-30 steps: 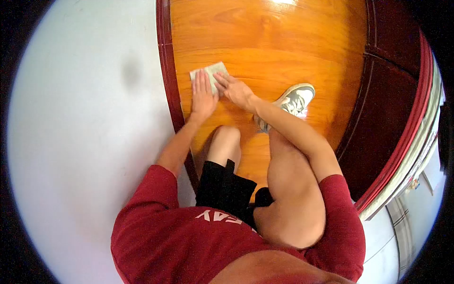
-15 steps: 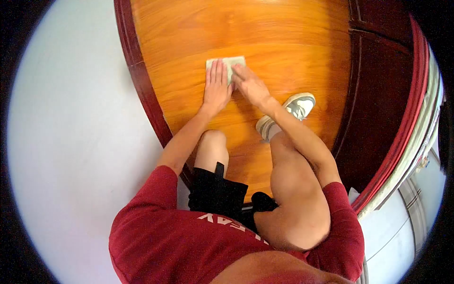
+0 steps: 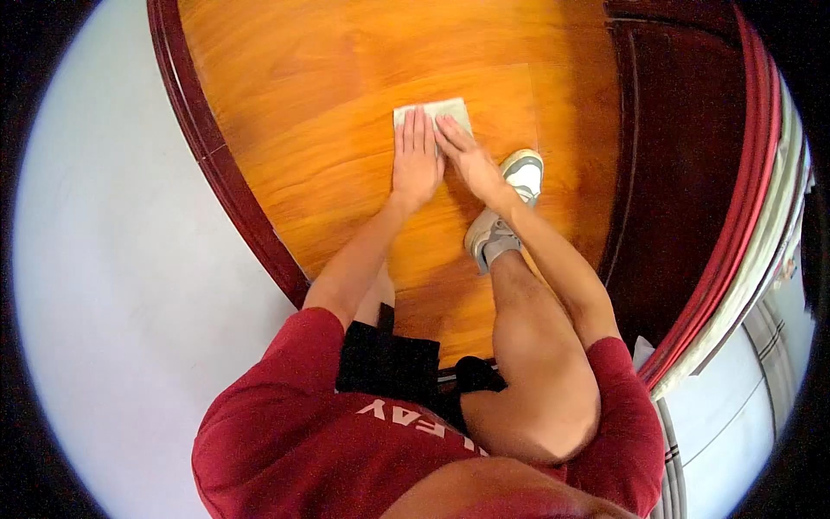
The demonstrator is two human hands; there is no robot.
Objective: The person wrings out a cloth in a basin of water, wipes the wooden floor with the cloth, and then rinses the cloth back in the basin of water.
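A pale, folded cloth [image 3: 451, 106] lies flat on the orange-brown wooden floor [image 3: 328, 156]. My left hand [image 3: 418, 160] rests palm down on its left part, with the fingers stretched out side by side. On the right part, my right hand [image 3: 468, 158] presses with its fingers extended and slightly spread. The two hands come close together at the thumbs, and they hide much of the cloth's lower half.
A white wall [image 3: 95, 216] with a dark red baseboard [image 3: 220, 164] runs along the left. On the right stands a dark wooden panel [image 3: 674, 156], with layered bedding [image 3: 731, 285] beside it. My grey-and-white shoe [image 3: 523, 173] is planted just right of my right hand.
Both hands and the cloth have moved slightly to the right over the floor. My right fingers now lie flatter on the cloth. The view has shifted and turned a little.
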